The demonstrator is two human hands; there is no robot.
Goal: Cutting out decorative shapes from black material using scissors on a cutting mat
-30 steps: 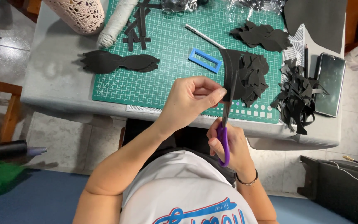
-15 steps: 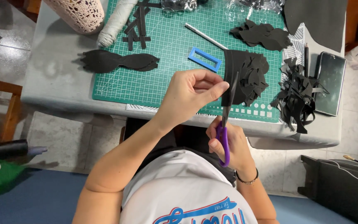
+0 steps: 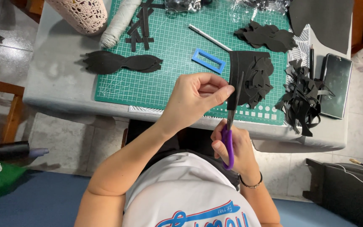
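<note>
My purple-handled scissors (image 3: 230, 126) point straight away from me, blades upright; my right hand (image 3: 236, 152) grips their handles, my left hand (image 3: 194, 98) pinches the black foam sheet (image 3: 242, 69).

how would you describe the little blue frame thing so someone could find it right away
Start at the green cutting mat covering most of the grey table. Near the mat's middle, just above the left hand, lies a small blue rectangular frame, flat and slightly slanted. It is the only blue piece there; the pieces around it are black cut-outs and a thin white stick.
</note>
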